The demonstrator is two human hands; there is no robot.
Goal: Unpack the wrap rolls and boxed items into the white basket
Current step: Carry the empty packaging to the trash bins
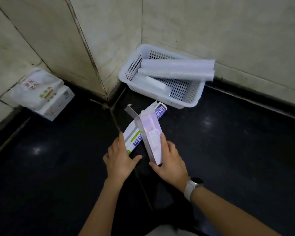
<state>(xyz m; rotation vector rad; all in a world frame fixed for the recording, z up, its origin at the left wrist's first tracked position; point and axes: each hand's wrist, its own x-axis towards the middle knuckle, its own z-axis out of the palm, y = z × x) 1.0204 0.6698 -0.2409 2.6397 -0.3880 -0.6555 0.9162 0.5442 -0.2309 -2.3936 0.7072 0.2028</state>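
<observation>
A white perforated basket (192,97) stands in the corner against the tiled wall. Two long wrap rolls (175,68) lie in it, their right ends sticking out over the rim, and a shorter roll (152,85) lies below them. Just in front of the basket, both hands hold a long white and lilac wrap box (152,132) with its lid flap (134,116) open. My left hand (121,159) grips the box's near left side. On the right edge of the box rests my right hand (169,159), thumb under the near end.
The floor is dark and glossy. A white plastic package with green print (43,94) leans against the tiled wall at the left. A pillar corner (99,65) juts out between that package and the basket. A white watch sits on my right wrist.
</observation>
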